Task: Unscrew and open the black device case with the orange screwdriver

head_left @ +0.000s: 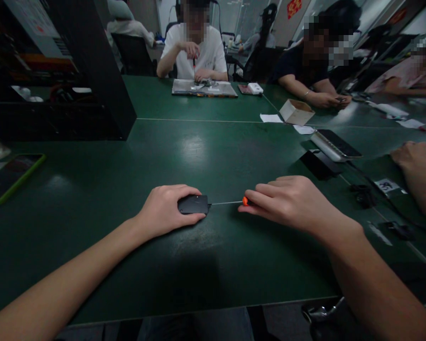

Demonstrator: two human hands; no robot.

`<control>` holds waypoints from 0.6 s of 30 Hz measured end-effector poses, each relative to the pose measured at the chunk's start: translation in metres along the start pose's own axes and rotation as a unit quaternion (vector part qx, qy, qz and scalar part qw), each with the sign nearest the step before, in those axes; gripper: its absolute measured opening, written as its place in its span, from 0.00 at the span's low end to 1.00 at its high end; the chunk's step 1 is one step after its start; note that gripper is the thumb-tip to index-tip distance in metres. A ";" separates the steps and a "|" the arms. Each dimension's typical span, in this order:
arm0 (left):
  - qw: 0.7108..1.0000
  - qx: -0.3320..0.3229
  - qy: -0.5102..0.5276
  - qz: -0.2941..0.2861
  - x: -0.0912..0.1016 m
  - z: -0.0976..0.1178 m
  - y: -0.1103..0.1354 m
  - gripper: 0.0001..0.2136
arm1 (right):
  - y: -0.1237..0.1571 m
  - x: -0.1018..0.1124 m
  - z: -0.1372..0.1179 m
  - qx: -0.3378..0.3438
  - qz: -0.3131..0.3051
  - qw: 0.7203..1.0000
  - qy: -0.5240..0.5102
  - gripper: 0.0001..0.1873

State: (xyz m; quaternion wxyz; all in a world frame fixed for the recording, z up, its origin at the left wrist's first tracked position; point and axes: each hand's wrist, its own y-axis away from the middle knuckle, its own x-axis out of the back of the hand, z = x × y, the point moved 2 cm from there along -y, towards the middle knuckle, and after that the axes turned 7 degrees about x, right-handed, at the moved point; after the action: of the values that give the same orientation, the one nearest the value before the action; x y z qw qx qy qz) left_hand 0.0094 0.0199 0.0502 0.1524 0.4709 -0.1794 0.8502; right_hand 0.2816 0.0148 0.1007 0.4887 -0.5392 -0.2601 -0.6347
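My left hand [166, 208] lies curled over a small flat black device [193, 204] on the green table [206, 156], pinning it with fingers and thumb. My right hand [287, 201] is closed around an orange-handled screwdriver [245, 201]. Its thin metal shaft runs left, and the tip touches the right edge of the black device. Most of the handle is hidden inside my fingers.
A phone in a green case [10, 177] lies at the far left. A black flat piece [317, 163], a white-edged device [335, 144] and small black parts [364, 194] sit to the right, by another person's arm [421, 173]. A cardboard box [296, 111] stands further back, where several people sit.
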 end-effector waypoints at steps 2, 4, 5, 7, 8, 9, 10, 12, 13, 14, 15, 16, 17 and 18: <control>1.000 -0.002 0.007 -0.001 0.000 0.001 -0.001 0.18 | -0.009 0.017 -0.012 0.045 0.008 0.997 0.061 0.21; 1.000 -0.002 0.015 -0.006 0.000 0.001 -0.001 0.17 | -0.020 0.033 -0.019 0.092 0.000 0.993 0.080 0.19; 1.000 -0.002 0.018 -0.008 0.000 0.001 -0.001 0.17 | -0.026 0.039 -0.018 0.108 -0.014 0.991 0.076 0.18; 1.000 -0.001 0.019 -0.009 -0.001 0.000 -0.001 0.17 | -0.038 0.045 -0.011 0.116 -0.060 0.990 0.052 0.17; 1.000 -0.001 0.017 -0.008 -0.001 0.000 -0.001 0.17 | -0.043 0.045 -0.004 0.107 -0.087 0.990 0.035 0.17; 1.000 0.000 0.016 -0.006 -0.001 -0.001 -0.001 0.17 | -0.047 0.042 0.003 0.092 -0.113 0.989 0.014 0.16; 1.000 0.002 0.015 -0.006 -0.002 -0.001 -0.001 0.18 | -0.050 0.038 0.010 0.072 -0.132 0.989 -0.010 0.17; 1.000 0.002 0.019 -0.006 -0.002 0.000 -0.001 0.18 | -0.051 0.022 0.021 0.030 -0.151 0.985 -0.080 0.19; 1.000 0.001 0.022 -0.008 -0.002 0.000 -0.001 0.18 | -0.049 0.013 0.024 0.009 -0.150 0.981 -0.127 0.21; 1.000 -0.001 0.025 -0.010 -0.002 0.001 -0.001 0.17 | -0.046 0.003 0.026 -0.010 -0.148 0.973 -0.177 0.22; 1.000 -0.004 0.027 -0.013 -0.002 0.001 -0.001 0.17 | -0.042 -0.007 0.026 -0.030 -0.143 0.965 -0.219 0.23; 0.999 -0.004 0.028 -0.015 -0.002 0.001 -0.001 0.17 | -0.037 -0.014 0.026 -0.051 -0.132 0.960 -0.242 0.24; 1.000 -0.003 0.028 -0.014 -0.002 0.001 -0.001 0.18 | -0.031 -0.020 0.026 -0.069 -0.121 0.959 -0.247 0.25; 1.000 0.001 0.028 -0.011 -0.002 0.001 -0.001 0.18 | -0.025 -0.023 0.026 -0.087 -0.106 0.961 -0.238 0.26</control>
State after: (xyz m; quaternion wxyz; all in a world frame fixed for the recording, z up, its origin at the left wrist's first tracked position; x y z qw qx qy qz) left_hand 0.0113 0.0204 0.0492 0.1668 0.4493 -0.1691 0.8612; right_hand 0.2688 0.0545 0.0909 0.2937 -0.6847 -0.3682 -0.5561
